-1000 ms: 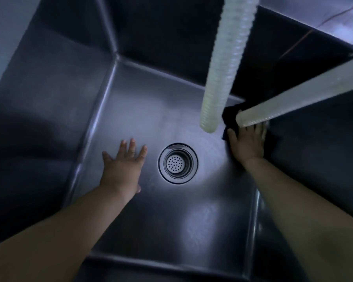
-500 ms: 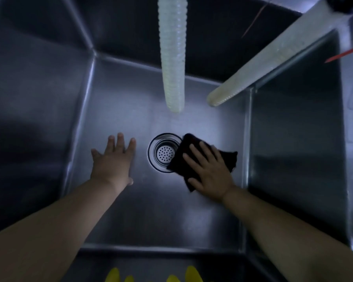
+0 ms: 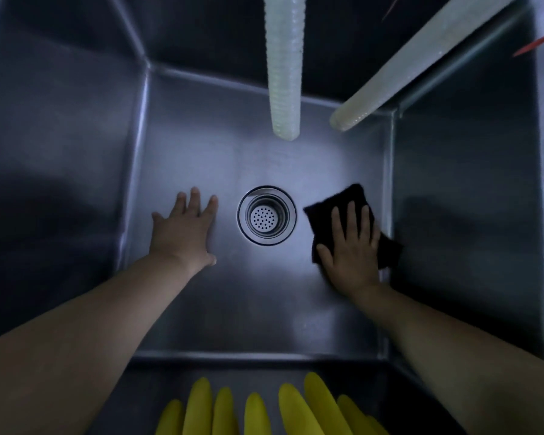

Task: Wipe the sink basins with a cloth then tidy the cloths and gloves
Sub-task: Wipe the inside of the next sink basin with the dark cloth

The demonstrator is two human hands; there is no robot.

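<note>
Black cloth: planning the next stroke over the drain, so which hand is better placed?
Right. The right hand already presses the black cloth flat beside the drain; the left hand rests bare.

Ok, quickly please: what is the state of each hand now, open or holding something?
Left hand: open, fingers straight, flat on the sink floor, holding nothing.
Right hand: open, straight fingers pressing the black cloth onto the sink floor.

A kitchen or scullery: deep stainless steel sink basin (image 3: pixel 453 215), strainer drain (image 3: pixel 267 215), ribbed hoses (image 3: pixel 285 64), yellow gloves (image 3: pixel 264 409).
</note>
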